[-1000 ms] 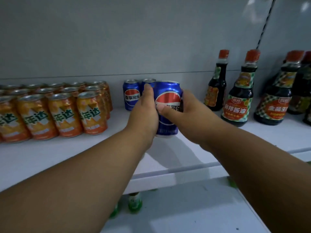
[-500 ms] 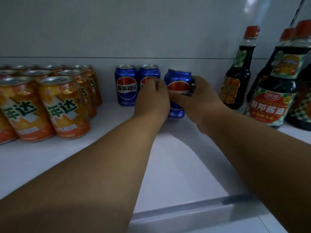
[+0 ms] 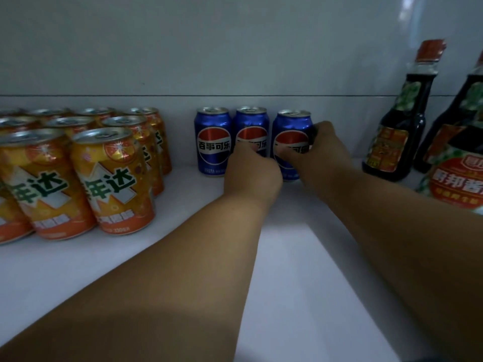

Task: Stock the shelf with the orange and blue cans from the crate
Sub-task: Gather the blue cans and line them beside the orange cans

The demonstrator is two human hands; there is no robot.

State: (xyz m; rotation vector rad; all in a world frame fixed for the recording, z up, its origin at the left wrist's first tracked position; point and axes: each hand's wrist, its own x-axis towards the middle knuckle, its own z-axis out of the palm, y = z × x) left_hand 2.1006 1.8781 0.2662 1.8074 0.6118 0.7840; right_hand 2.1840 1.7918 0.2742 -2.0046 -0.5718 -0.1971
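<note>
Three blue cans stand in a row at the back of the white shelf (image 3: pixel 300 257). Both hands are on the rightmost blue can (image 3: pixel 292 126), which stands upright on the shelf. My right hand (image 3: pixel 326 150) grips its right side, with the thumb across the front label. My left hand (image 3: pixel 252 173) is at its left side, fingers curled between it and the middle blue can (image 3: pixel 252 121), whose lower half it hides. The left blue can (image 3: pixel 213 142) stands untouched. Several orange cans (image 3: pixel 112 178) stand grouped at the left. The crate is out of view.
Dark soy sauce bottles (image 3: pixel 400 131) with red caps stand at the right, the nearest one (image 3: pixel 460 173) close beside my right forearm. The shelf's back wall is right behind the blue cans. Bare shelf surface lies between the orange cans and my arms.
Both hands have carried the blue can from the shelf's front to the back and set it upright beside the other two blue cans. The camera has moved closer.
</note>
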